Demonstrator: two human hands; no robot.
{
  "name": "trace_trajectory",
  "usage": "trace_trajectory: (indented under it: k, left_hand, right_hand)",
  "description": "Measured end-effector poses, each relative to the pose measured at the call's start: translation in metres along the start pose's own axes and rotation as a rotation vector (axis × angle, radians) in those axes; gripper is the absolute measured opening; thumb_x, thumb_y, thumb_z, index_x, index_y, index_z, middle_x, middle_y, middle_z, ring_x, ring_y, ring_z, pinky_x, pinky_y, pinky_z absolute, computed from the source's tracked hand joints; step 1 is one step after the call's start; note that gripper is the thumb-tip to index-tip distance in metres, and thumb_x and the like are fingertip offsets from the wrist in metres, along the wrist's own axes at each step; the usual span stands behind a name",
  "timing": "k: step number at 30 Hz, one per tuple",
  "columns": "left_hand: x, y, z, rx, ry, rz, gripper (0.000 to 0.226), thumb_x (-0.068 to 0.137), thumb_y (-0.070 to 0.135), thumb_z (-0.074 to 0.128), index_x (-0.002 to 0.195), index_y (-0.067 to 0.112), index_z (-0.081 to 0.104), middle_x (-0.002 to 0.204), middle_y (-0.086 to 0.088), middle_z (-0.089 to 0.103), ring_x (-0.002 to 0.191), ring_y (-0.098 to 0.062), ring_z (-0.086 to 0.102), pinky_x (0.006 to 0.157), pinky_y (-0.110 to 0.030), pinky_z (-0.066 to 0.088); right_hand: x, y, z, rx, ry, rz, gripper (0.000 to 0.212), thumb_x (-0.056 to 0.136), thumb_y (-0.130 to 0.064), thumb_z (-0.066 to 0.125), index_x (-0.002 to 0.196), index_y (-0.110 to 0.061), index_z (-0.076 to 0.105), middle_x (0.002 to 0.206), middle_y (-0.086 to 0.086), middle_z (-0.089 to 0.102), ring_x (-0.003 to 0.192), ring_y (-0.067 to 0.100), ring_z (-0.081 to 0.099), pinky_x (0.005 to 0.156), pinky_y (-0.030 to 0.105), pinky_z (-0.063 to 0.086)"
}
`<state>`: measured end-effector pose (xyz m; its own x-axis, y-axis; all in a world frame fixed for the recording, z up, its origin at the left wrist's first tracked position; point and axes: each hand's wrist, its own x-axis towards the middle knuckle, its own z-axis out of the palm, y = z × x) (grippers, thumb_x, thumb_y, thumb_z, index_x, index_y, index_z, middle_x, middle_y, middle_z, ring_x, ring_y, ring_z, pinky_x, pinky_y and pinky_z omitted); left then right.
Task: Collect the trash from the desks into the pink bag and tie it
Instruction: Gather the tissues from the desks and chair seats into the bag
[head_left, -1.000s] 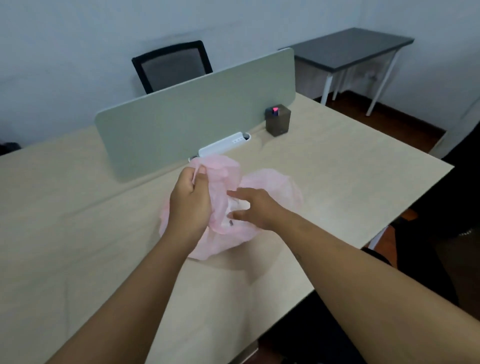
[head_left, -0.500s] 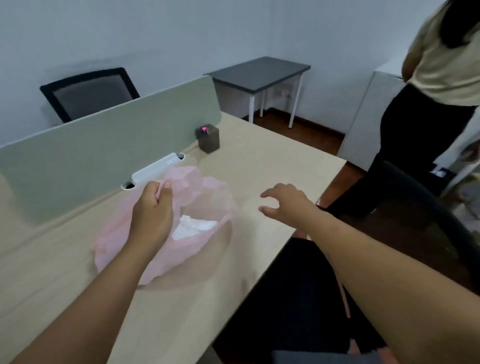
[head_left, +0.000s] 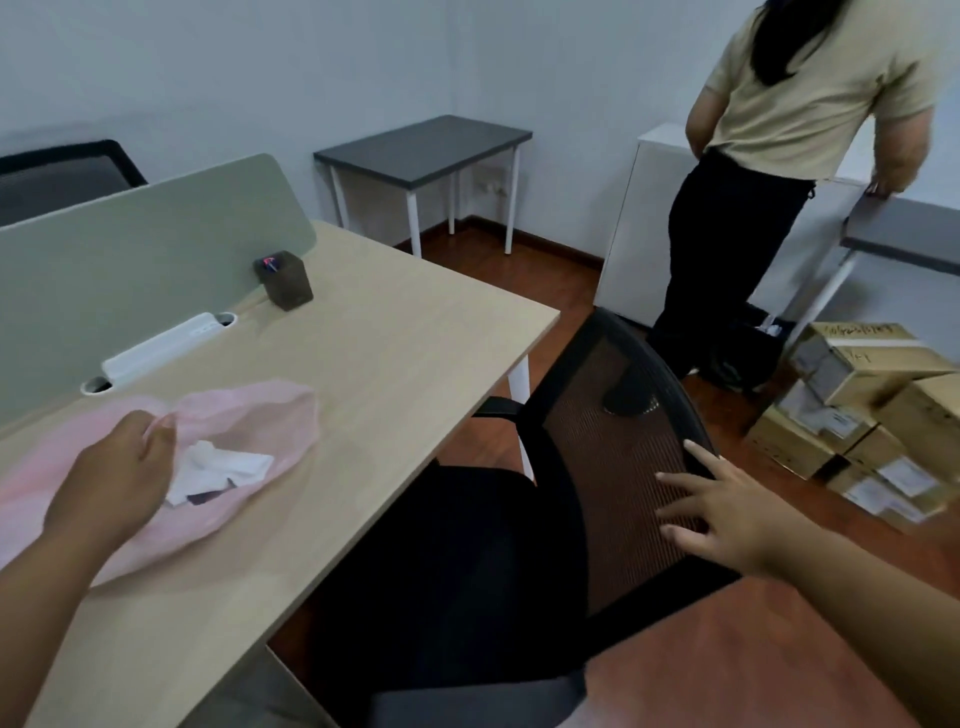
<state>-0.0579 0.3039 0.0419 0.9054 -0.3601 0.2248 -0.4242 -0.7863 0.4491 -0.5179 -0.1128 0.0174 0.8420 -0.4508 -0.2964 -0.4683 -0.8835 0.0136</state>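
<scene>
At lower left of the frame, the thin pink plastic bag (head_left: 244, 415) lies on the pale wooden desk (head_left: 395, 332), white crumpled paper (head_left: 218, 467) inside. Left hand (head_left: 111, 478) fingers pinch its rim; the right hand (head_left: 727, 512) has left the bag and rests spread open on the black mesh chair back (head_left: 613, 447), so collecting probably continues elsewhere.

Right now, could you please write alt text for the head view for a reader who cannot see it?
The left hand pinches the rim of an open pink bag holding white trash on a desk, while the right hand rests, open, on a black chair's mesh back. Another person stands beyond.
</scene>
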Motion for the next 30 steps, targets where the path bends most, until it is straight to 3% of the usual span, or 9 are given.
trace_trajectory:
  k: [5,9,12,14,16,19,23,25,30]
  left_hand:
    - [-0.018,0.015,0.001,0.03,0.005,-0.035,0.043,0.095,0.062,0.025,0.079,0.026,0.044,0.073,-0.012,0.059,0.068,-0.036,0.055,0.061,-0.043,0.047]
    - [-0.025,0.028,-0.001,0.075,-0.035,-0.036,0.041,0.102,0.052,0.029,0.082,0.021,0.045,0.079,-0.015,0.059,0.077,-0.039,0.055,0.067,-0.047,0.047]
    - [-0.03,0.034,-0.006,0.086,-0.039,-0.04,0.04,0.104,0.047,0.03,0.083,0.018,0.046,0.084,-0.016,0.058,0.08,-0.038,0.052,0.07,-0.046,0.045]
    - [-0.035,0.035,-0.009,0.079,-0.031,-0.05,0.041,0.104,0.047,0.031,0.079,0.018,0.044,0.082,-0.014,0.057,0.078,-0.036,0.05,0.067,-0.044,0.043]
    - [-0.04,0.033,-0.012,0.071,-0.019,-0.052,0.042,0.104,0.047,0.031,0.077,0.017,0.043,0.08,-0.015,0.057,0.076,-0.036,0.051,0.066,-0.043,0.042]
    - [-0.045,0.03,-0.019,0.056,-0.011,-0.054,0.041,0.105,0.044,0.032,0.076,0.016,0.043,0.079,-0.017,0.057,0.076,-0.038,0.052,0.068,-0.044,0.044]
    - [-0.048,0.024,-0.027,0.052,0.025,-0.066,0.04,0.105,0.039,0.033,0.075,0.015,0.042,0.079,-0.015,0.054,0.076,-0.035,0.047,0.066,-0.043,0.039]
    - [-0.049,0.02,-0.034,0.046,0.043,-0.066,0.039,0.105,0.038,0.033,0.073,0.016,0.04,0.077,-0.015,0.052,0.074,-0.034,0.045,0.065,-0.041,0.036]
    - [-0.055,0.002,-0.058,0.029,0.074,-0.096,0.039,0.104,0.041,0.034,0.075,0.017,0.04,0.08,-0.015,0.054,0.077,-0.035,0.049,0.068,-0.043,0.041]
  right_hand:
    - [-0.002,-0.01,0.012,0.388,0.223,0.0,0.052,0.092,-0.063,0.032,0.099,-0.032,0.074,0.141,-0.02,0.047,0.146,0.004,-0.017,0.118,0.039,0.014]
    - [0.005,-0.036,0.021,0.492,0.321,-0.022,0.053,0.096,-0.056,0.031,0.085,-0.028,0.075,0.119,-0.025,0.055,0.145,0.0,-0.009,0.111,0.028,0.014]
    - [0.013,-0.066,0.02,0.499,0.377,-0.102,0.051,0.095,-0.047,0.032,0.076,-0.026,0.074,0.094,-0.017,0.065,0.142,0.006,0.02,0.119,0.031,0.009]
    - [0.019,-0.087,0.018,0.472,0.335,-0.168,0.045,0.09,-0.041,0.033,0.07,-0.026,0.07,0.086,-0.015,0.066,0.135,0.01,0.037,0.121,0.043,0.005]
    - [0.025,-0.109,0.017,0.408,0.261,-0.229,0.038,0.087,-0.037,0.036,0.069,-0.026,0.068,0.085,-0.015,0.063,0.137,0.016,0.037,0.119,0.058,0.006]
    - [0.036,-0.149,0.015,0.428,0.244,-0.252,0.036,0.086,-0.036,0.039,0.07,-0.023,0.069,0.086,-0.012,0.063,0.146,0.013,0.014,0.112,0.07,-0.003]
    - [0.052,-0.207,0.007,0.469,0.264,-0.263,0.044,0.089,-0.041,0.034,0.08,-0.023,0.073,0.096,-0.013,0.062,0.148,0.012,0.003,0.102,0.075,-0.013]
    - [0.061,-0.234,0.004,0.49,0.252,-0.269,0.046,0.091,-0.045,0.033,0.085,-0.024,0.074,0.103,-0.015,0.061,0.149,0.014,0.002,0.1,0.079,-0.011]
    - [0.083,-0.302,-0.008,0.495,0.211,-0.209,0.045,0.093,-0.042,0.031,0.096,-0.029,0.074,0.124,-0.014,0.055,0.149,0.019,-0.003,0.096,0.08,-0.017]
